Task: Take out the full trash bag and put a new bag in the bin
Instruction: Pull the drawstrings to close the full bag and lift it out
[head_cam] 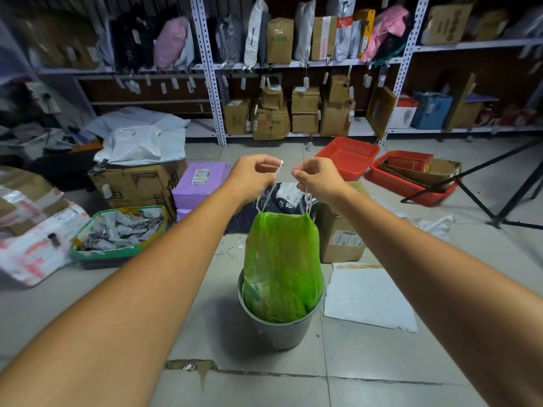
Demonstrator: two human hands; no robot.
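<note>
At centre frame I have the green trash bag half lifted, its bottom inside the grey bin on the floor. My left hand and right hand each pinch its white drawstring above, close together.

translucent green plastic trash bag with white drawstrings, round grey plastic bin, red plastic baskets, lilac parcel, maybe matte.
</note>
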